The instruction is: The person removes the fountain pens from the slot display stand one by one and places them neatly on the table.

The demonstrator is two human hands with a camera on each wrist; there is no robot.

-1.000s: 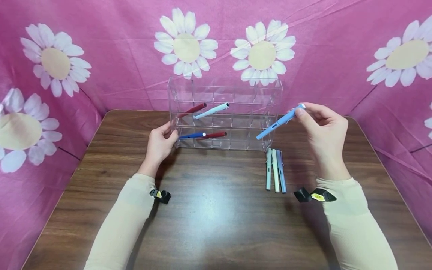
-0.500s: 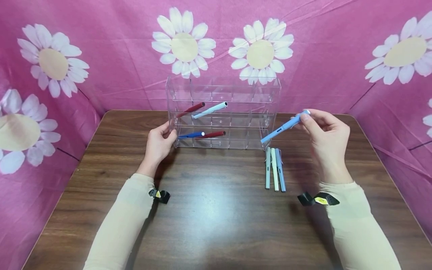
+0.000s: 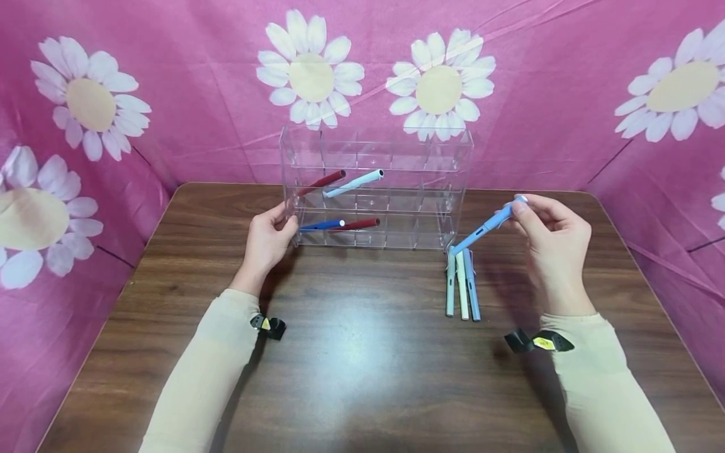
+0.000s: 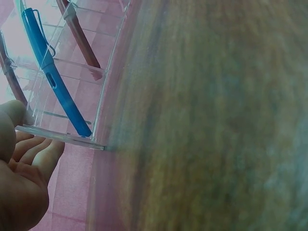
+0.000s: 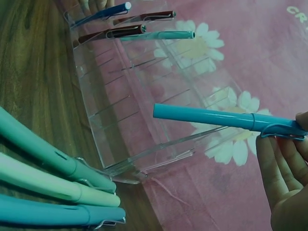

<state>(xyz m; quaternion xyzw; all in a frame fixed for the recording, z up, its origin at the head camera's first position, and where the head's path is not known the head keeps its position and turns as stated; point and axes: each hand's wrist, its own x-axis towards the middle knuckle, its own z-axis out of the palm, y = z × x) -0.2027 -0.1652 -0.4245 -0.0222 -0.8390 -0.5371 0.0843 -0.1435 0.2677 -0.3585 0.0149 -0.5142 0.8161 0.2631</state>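
Observation:
My left hand (image 3: 266, 242) grips the left side wall of a clear compartment rack (image 3: 416, 220), thumb in front and fingers on the outside. A dark blue pen (image 4: 62, 91) leans in the bottom row close to that hand, beside a dark red pen (image 3: 362, 224). One row up lean another dark red pen (image 3: 325, 180) and a pale blue pen (image 3: 359, 181). Off the rack's right end, my right hand (image 3: 557, 245) pinches a light blue pen (image 3: 487, 226) by its capped end. Its free end slants down to the left, over the pens on the table.
Three pens lie side by side on the wooden table (image 3: 351, 377) before the rack's right corner: a grey-green pen (image 3: 450, 286), a pale green pen (image 3: 462, 289) and a greyish-blue pen (image 3: 471, 289). A pink flowered cloth (image 3: 538, 94) hangs behind and around.
My right hand has moved down and slightly right with the light blue pen, whose free end left the rack's front and now hangs above the lying pens. My left hand stays at the rack.

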